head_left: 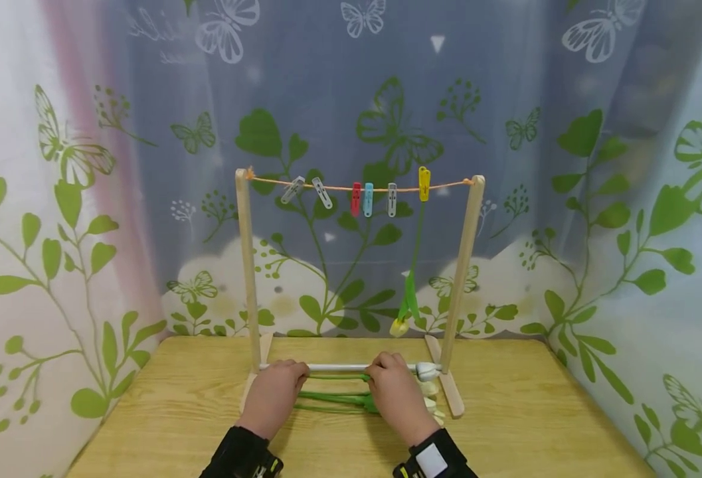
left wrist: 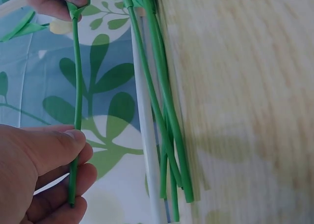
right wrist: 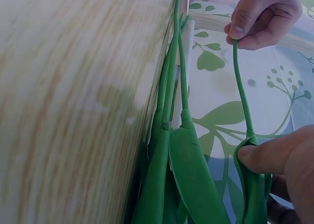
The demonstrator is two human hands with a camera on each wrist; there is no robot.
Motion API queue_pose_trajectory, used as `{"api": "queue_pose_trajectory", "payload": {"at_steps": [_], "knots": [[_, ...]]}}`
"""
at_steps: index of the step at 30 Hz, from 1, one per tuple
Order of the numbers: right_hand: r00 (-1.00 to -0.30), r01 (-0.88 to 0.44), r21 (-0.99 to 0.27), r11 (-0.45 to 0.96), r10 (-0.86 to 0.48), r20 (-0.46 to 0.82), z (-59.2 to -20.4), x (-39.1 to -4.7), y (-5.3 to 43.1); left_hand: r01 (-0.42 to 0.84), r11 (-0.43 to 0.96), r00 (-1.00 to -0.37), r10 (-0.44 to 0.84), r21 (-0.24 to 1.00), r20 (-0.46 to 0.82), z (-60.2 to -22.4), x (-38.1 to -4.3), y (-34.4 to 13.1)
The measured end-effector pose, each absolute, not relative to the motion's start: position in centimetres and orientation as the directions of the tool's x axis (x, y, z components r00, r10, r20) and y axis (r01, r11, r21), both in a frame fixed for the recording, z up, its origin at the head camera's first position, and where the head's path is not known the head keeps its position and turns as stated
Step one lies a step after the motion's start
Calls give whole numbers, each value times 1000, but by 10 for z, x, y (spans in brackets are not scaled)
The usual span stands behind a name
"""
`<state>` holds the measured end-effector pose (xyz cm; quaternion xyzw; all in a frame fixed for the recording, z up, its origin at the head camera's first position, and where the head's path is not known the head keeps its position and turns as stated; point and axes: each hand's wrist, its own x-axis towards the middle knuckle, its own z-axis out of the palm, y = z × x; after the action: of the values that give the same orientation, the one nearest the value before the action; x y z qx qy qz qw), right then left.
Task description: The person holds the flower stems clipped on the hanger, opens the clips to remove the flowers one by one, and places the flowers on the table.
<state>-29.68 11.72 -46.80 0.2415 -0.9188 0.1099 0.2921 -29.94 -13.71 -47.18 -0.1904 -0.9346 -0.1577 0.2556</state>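
Both hands hold one artificial tulip with a green stem point(left wrist: 77, 86) and, in the head view, a whitish flower head point(head_left: 427, 370). My left hand point(head_left: 274, 393) pinches the stem close to its cut end, between thumb and fingers. Farther along, my right hand point(head_left: 400, 396) grips it at the green leaf point(right wrist: 252, 184), thumb pressed on the leaf. The held stem stretches nearly straight between the hands, raised off the table. Below it, several more tulips point(head_left: 333, 398) lie in a bundle on the table, their pale heads partly hidden by the right hand.
A wooden rack stands ahead, with a left post point(head_left: 246, 265), a right post point(head_left: 465, 265) and a white bottom bar point(head_left: 339, 368). Its orange cord point(head_left: 339, 188) carries several clothespins; a yellow clothespin point(head_left: 424, 184) holds a yellow tulip point(head_left: 412, 292) head down. A patterned curtain point(head_left: 351, 79) surrounds the table.
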Motion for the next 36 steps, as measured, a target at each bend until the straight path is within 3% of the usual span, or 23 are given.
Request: {"api": "queue_pose_trajectory", "payload": {"at_steps": [36], "knots": [[-740,-522,-9,853,-447,503,-480,-301,114,436,860,-865,319,266,389,-485,-305,-138]]}}
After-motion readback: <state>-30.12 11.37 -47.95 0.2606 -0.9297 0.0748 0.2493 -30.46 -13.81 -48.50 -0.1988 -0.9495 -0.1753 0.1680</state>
